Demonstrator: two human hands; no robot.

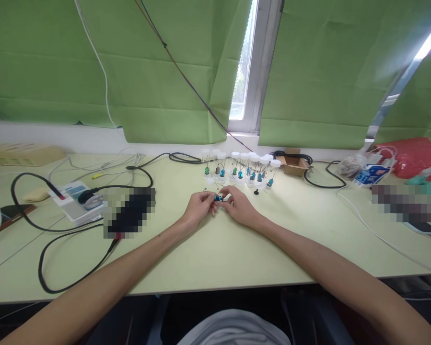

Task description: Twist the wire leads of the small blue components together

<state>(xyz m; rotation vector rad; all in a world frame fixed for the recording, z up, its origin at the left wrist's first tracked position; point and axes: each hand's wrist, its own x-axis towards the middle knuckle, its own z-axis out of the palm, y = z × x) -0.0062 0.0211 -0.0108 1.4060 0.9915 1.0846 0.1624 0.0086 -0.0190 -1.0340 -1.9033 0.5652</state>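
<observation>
My left hand (199,209) pinches a small shiny blue-and-black part (218,198) between thumb and fingers, just above the table. From the other side, the fingertips of my right hand (238,206) close on the same part. Its exact kind is too small to make out. Just beyond my hands stand several clear containers with white round tops (253,173), with small blue or green pieces showing in them. A small black piece (256,192) lies to the right of my right hand, and a few tiny bits lie near my fingertips.
On the pale table (208,263), a white power strip (75,201) with black cables and a blurred dark object (131,213) lie left. An opened cardboard box (293,164) is behind right. Farther right are a blue-and-white pack (371,175), a red bag (413,155) and a white cable.
</observation>
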